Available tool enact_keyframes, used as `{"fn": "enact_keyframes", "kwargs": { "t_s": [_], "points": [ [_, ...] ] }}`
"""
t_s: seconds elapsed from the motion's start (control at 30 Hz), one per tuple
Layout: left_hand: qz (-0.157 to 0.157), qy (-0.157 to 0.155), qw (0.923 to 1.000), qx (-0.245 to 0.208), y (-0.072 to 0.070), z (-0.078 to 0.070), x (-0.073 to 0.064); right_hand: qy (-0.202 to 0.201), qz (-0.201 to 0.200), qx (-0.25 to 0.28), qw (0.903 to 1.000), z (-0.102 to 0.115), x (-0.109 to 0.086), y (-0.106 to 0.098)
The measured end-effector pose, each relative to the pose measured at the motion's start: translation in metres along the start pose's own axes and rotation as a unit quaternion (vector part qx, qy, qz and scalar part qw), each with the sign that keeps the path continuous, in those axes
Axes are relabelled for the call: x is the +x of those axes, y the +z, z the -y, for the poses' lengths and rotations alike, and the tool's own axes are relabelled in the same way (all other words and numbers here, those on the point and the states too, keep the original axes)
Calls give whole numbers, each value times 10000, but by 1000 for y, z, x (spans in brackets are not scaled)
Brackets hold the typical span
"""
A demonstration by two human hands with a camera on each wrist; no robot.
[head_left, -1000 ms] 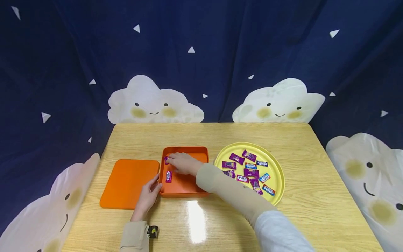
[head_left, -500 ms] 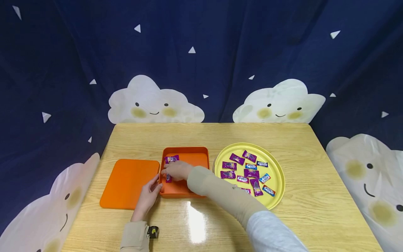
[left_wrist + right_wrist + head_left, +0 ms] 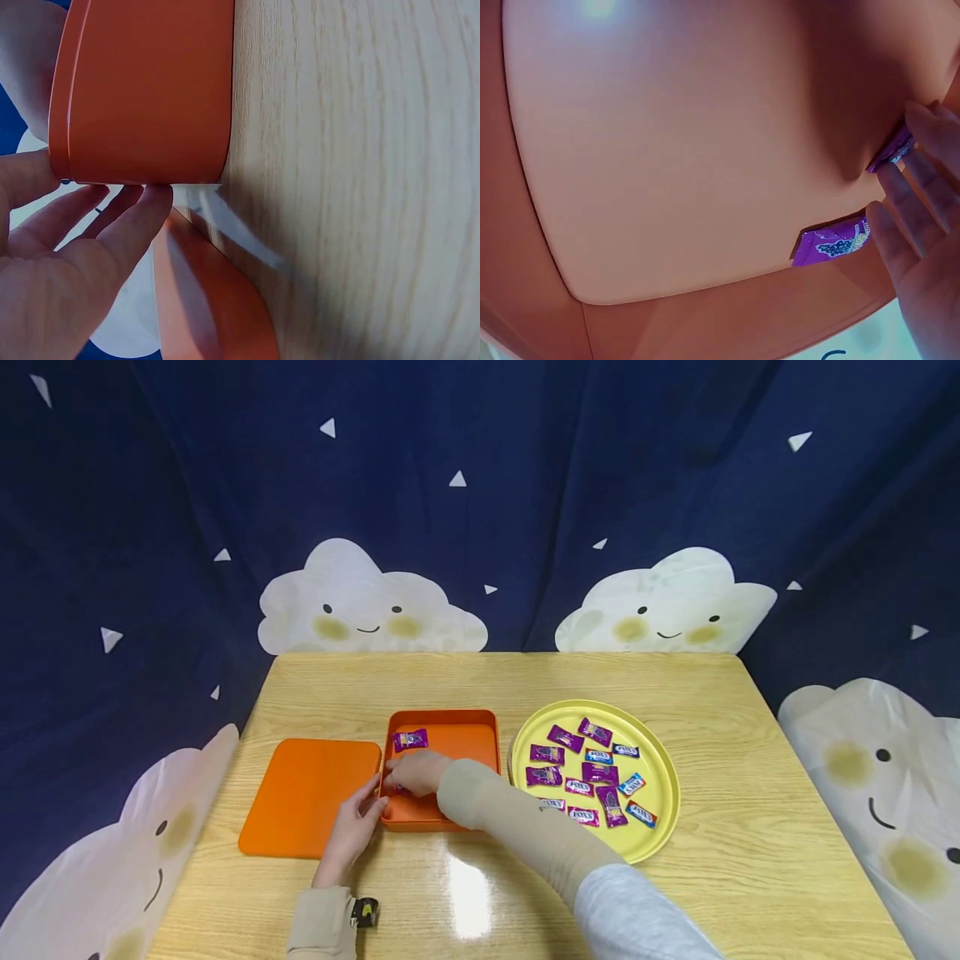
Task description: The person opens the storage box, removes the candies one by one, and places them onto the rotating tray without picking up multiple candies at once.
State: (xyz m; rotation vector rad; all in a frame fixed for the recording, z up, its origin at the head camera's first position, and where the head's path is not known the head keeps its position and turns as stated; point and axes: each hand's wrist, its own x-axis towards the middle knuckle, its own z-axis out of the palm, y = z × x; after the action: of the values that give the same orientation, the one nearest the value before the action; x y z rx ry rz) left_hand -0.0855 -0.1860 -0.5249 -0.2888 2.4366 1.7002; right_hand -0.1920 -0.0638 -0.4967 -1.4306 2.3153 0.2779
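Note:
My right hand [image 3: 420, 773] is inside the orange box [image 3: 474, 737], by its left wall. Thumb and fingers pinch a small purple-wrapped candy [image 3: 891, 152] close to the box floor; the hand mostly hides it in the head view. Another purple-wrapped candy [image 3: 410, 740] lies flat near the back left corner, just past the fingers. My left hand [image 3: 351, 828] is at the left outer side of the box. In the left wrist view its fairly straight fingers [image 3: 142, 225] touch the orange outer wall [image 3: 150, 90].
Left of the box lies a flat orange lid [image 3: 311, 797]. A round yellow tray [image 3: 670, 793] with several wrapped candies sits to the right, partly under my right forearm. All stand on a wooden table [image 3: 720, 877], with a dark blue curtain [image 3: 525, 460] behind.
My right hand has moved from the back left candy toward the front, uncovering it, and now pinches the candy lying in front of it. The left hand stays put.

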Motion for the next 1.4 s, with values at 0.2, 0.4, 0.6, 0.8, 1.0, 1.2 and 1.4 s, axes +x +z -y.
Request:
{"fn": "enact_keyframes", "kwargs": {
  "t_s": [0.2,0.4,0.6,0.8,1.0,1.2,1.4],
  "points": [
    [-1,21,10000,19,0,0,0,53,-7,-158,9999,1,4,2],
    [-29,7,10000,51,0,0,0,262,-11,-30,9997,1,8,8],
    [-42,37,10000,10,1,0,0,234,-64,18,9997,0,6,9],
    [-37,89,10000,-5,1,1,0,171,-195,-165,9995,-1,4,8],
    [-47,38,10000,-74,1,2,0,197,-175,-204,9994,-1,4,9],
    [-55,60,9999,-61,1,2,0,191,-230,-160,9994,-1,3,7],
    [-153,536,9983,-162,1,2,-4,162,-433,41,9989,-6,-3,0]
  ]
}}
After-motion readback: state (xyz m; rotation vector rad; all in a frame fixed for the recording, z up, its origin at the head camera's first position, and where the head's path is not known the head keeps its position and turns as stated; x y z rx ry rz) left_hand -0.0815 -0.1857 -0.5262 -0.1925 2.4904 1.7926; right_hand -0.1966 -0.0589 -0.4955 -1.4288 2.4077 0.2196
